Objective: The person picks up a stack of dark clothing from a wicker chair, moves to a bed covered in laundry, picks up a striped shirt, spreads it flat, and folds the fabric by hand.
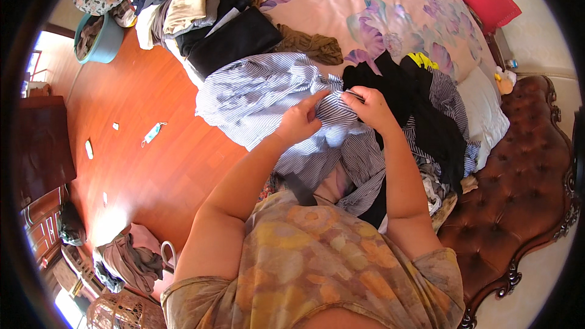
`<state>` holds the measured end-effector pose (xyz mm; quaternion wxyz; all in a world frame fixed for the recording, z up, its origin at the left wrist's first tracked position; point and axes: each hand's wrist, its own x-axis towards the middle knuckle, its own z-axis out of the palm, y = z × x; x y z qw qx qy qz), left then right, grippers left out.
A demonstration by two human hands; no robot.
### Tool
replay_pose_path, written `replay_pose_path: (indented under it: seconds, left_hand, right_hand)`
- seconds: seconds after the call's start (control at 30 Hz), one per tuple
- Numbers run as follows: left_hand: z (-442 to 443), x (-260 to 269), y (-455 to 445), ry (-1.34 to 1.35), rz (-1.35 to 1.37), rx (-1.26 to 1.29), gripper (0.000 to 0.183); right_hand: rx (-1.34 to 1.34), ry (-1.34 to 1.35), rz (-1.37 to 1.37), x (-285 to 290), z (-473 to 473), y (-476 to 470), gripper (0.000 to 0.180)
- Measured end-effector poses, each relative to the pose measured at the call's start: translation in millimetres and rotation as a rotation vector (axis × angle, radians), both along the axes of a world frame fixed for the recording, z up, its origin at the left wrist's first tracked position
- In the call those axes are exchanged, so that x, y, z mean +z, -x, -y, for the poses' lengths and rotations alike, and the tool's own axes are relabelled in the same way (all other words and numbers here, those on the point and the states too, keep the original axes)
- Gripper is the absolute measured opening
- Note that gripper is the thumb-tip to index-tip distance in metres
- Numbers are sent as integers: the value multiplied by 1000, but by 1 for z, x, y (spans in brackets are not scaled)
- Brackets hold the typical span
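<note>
A blue-and-white striped garment (256,87) lies spread over the near edge of the bed, its kind unclear among the folds. My left hand (301,119) is at its upper right part, index finger stretched out and thumb apart; whether cloth is pinched there cannot be made out. My right hand (369,106) grips a bunched, striped edge of the same garment between thumb and fingers. Right of it lie black clothes (388,82) and a dark striped garment (448,96). Beyond the striped cloth rest a folded black garment (237,41) and a crumpled brown one (315,45).
Stacked clothes (187,9) lie along the bed's left edge. A blue tub (109,41) with cloth inside stands on the wooden floor (151,87), near a face mask (152,134). A tufted leather headboard (512,164) and a white pillow (484,105) are at the right.
</note>
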<state>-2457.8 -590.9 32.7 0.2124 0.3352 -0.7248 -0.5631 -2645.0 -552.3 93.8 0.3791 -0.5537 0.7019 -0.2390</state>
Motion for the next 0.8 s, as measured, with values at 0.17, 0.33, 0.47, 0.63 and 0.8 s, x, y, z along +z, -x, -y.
replay_pose_path:
  seconds: [0.17,0.33,0.47,0.63,0.8]
  left_hand:
    - [-3,-2,-1,-43,-61,-64,57]
    - [3,1,-2,-51,-49,-7,55]
    - [3,12,0,-58,-68,-22,53]
    - [3,2,2,20,-37,78,44]
    - [36,-18,10,300,113,132,33]
  right_hand:
    - [-6,63,55,6,-10,-9,18]
    - [-126,-9,285,0,-19,-10,13]
    - [-197,-12,463,-11,-26,-7,13]
    - [-150,19,329,-7,-34,-7,16]
    - [-104,80,292,-3,-48,-10,18]
